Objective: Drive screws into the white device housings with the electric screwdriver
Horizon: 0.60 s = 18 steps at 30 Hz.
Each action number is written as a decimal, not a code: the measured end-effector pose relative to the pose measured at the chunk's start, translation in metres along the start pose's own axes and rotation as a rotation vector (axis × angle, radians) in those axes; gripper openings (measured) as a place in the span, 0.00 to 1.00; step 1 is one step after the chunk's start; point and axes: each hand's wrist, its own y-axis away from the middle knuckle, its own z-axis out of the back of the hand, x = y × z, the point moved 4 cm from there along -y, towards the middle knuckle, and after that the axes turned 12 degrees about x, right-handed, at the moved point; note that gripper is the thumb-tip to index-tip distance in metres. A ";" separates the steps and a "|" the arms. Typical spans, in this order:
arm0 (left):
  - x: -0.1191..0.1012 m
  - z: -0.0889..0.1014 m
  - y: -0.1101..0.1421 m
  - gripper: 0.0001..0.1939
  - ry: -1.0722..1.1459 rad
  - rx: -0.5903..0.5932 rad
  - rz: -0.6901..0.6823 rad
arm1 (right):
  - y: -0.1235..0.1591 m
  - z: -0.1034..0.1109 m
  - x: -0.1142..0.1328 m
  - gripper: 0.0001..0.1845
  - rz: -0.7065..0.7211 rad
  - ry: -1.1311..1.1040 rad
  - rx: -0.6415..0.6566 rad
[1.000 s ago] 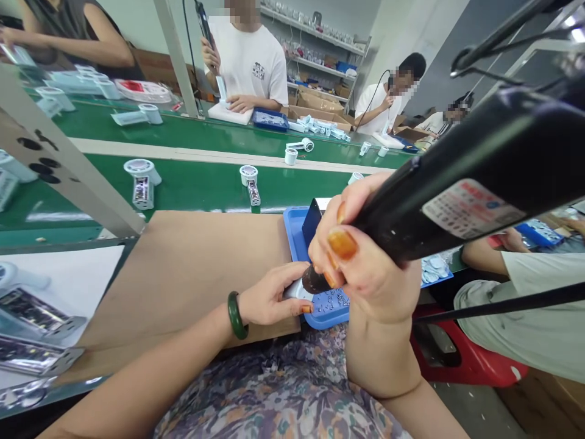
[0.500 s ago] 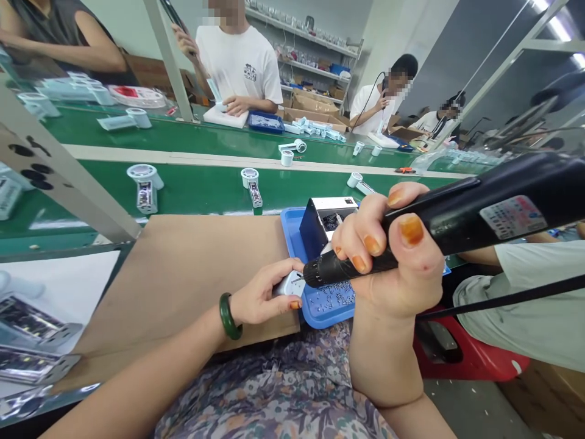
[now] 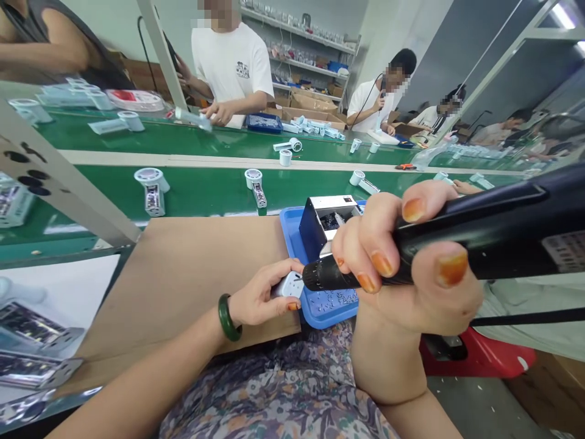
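My right hand [image 3: 402, 268] is wrapped round a black electric screwdriver [image 3: 479, 228], which lies almost level with its tip pointing left. The tip meets a small pale-blue plastic part [image 3: 289, 285] that my left hand [image 3: 262, 296] pinches at the edge of a brown board [image 3: 183, 274]. A green bangle sits on my left wrist. Just behind the part lies a blue tray [image 3: 292, 235] with several small screws and a dark box [image 3: 320, 222] in it.
A green conveyor belt [image 3: 205, 189] runs across beyond the board, carrying several white fan-like units [image 3: 153, 186]. Other people work on its far side and to my right. A grey metal post [image 3: 55, 171] slants at left. A red stool [image 3: 484, 360] stands lower right.
The screwdriver has swung from steeply tilted down to nearly level, its body moving lower and right. My left hand keeps the part in the same place.
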 end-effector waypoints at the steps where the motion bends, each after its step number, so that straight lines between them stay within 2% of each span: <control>1: 0.000 -0.001 0.001 0.30 0.008 0.003 0.002 | 0.001 0.002 0.002 0.28 -0.008 0.010 -0.013; 4: -0.006 0.002 0.003 0.31 -0.046 0.002 -0.004 | 0.011 0.015 0.005 0.25 0.013 0.009 -0.089; 7: -0.011 0.027 -0.004 0.27 -0.307 0.035 -0.029 | 0.030 0.037 -0.005 0.22 0.062 -0.018 -0.127; 10: 0.003 0.079 -0.031 0.22 -0.660 0.122 -0.002 | 0.048 0.061 -0.030 0.17 0.055 -0.047 -0.140; 12: 0.025 0.125 -0.058 0.19 -0.858 0.152 0.074 | 0.059 0.075 -0.048 0.17 0.023 -0.086 -0.165; 14: 0.052 0.169 -0.087 0.18 -0.972 0.125 0.154 | 0.069 0.085 -0.064 0.18 -0.030 -0.140 -0.190; 16: 0.080 0.199 -0.116 0.20 -1.002 0.090 0.178 | 0.080 0.092 -0.077 0.23 -0.112 -0.194 -0.197; 18: 0.107 0.215 -0.139 0.26 -1.002 0.057 0.191 | 0.089 0.098 -0.087 0.32 -0.181 -0.239 -0.155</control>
